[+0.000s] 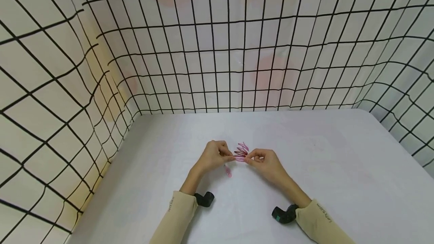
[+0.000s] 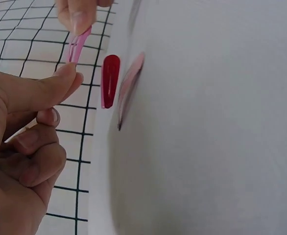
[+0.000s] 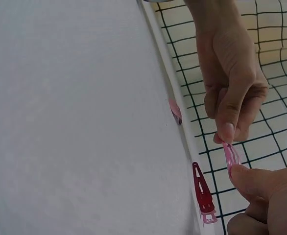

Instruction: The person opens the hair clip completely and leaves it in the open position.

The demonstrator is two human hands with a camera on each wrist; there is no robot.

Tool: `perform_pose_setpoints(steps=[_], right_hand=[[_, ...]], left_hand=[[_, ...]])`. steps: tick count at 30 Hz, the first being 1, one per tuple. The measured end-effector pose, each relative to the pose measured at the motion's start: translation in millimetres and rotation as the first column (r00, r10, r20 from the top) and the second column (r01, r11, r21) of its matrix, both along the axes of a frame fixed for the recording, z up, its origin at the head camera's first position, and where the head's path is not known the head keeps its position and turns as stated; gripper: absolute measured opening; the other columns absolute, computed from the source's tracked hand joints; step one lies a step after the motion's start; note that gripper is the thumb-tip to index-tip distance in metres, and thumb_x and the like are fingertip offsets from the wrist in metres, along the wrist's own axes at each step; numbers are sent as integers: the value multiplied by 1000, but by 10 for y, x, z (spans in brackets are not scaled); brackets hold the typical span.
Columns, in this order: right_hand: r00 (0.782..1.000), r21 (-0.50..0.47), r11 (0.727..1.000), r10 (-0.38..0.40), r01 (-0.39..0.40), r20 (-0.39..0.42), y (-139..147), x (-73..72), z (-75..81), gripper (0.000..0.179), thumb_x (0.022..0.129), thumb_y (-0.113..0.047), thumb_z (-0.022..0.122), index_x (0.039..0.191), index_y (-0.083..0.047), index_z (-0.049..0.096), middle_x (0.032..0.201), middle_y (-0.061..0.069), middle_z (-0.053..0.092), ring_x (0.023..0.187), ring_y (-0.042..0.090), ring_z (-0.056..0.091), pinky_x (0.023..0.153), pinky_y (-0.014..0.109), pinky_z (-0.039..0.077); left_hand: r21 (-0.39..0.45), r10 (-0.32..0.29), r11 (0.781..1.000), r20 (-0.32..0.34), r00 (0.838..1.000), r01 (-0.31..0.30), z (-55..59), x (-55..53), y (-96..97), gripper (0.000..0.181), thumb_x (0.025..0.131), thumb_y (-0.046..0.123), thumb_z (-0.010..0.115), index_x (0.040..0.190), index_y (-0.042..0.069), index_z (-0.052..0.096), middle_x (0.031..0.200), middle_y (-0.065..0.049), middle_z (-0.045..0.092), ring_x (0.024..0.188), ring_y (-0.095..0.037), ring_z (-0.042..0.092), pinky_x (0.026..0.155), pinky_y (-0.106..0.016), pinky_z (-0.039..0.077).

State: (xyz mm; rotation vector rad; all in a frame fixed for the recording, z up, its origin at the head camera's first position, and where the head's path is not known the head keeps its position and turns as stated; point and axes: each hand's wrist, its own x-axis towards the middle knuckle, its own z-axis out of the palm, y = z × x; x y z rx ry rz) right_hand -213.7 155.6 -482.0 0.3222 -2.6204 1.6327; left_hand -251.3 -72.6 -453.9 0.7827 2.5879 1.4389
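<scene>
A pink snap hair clip (image 1: 240,159) is stretched between my two hands, just above the table. My left hand (image 1: 214,156) pinches one end between thumb and index finger, and my right hand (image 1: 266,163) pinches the other. In the right wrist view, the slotted metal frame of this clip (image 3: 232,154) shows. Just beyond the hands lie several red and pink hair clips (image 1: 241,151), grouped close together. One red clip (image 2: 110,81) is plain in the left wrist view. Another pink clip (image 1: 228,171) lies apart, below my left hand.
The table (image 1: 325,168) has a white cover. Black wire grid panels (image 1: 230,44) stand along its back, left and right sides, with pale cloth behind them. A black wrist device (image 1: 204,199) sits at the left sleeve and another (image 1: 285,214) at the right.
</scene>
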Motion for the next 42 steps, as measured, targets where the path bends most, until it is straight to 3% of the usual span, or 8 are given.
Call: perform_pose_setpoints(steps=[3,9,13,22,32,42], right_hand=[[999,-5,1000,0,0,-50,-28,16,-12,6,90,-15,81,85,-15,77,58,-8,31,52,2,26,55,20,27],[984,-11,1000,-29,27,-177,-78,42,-20,14,87,-5,81,77,-13,74,59,-8,33,51,-3,24,53,19,25],[976,-19,999,-41,38,-215,-97,46,-23,15,86,-3,81,76,-11,74,58,-8,31,51,-4,23,54,19,25],[980,-15,1000,-25,22,-198,-105,52,-35,13,87,-4,81,77,-11,75,58,-8,31,52,-4,25,57,19,27],[984,5,1000,-24,26,-177,-96,64,-40,11,86,-4,81,78,-10,77,58,-8,32,53,-3,26,58,20,29],[982,-15,992,-129,129,-134,-78,-6,-96,5,82,-12,88,81,-10,84,54,-7,30,50,-2,19,49,18,20]], left_hand=[[-2,5,1000,-20,1000,-5,-13,20,23,4,83,1,84,85,-2,83,74,-4,62,66,-6,48,56,-17,39],[-24,-3,1000,-84,996,1,-30,68,67,5,84,-2,81,80,1,83,72,-1,57,68,-7,48,58,-18,41],[-55,-2,998,-123,992,-5,-42,71,70,4,85,1,81,82,1,83,73,-1,58,68,-5,48,59,-18,41],[-101,1,995,-81,997,-9,-50,33,34,5,85,5,84,86,1,84,80,-4,68,66,-5,50,56,-17,40],[-143,-79,987,-60,995,70,-23,32,13,5,87,1,80,82,2,83,77,-5,67,66,-4,52,58,-16,42],[-185,-112,978,-73,991,97,-14,7,3,5,86,-1,80,86,2,83,79,-6,69,67,0,50,61,-16,43]])
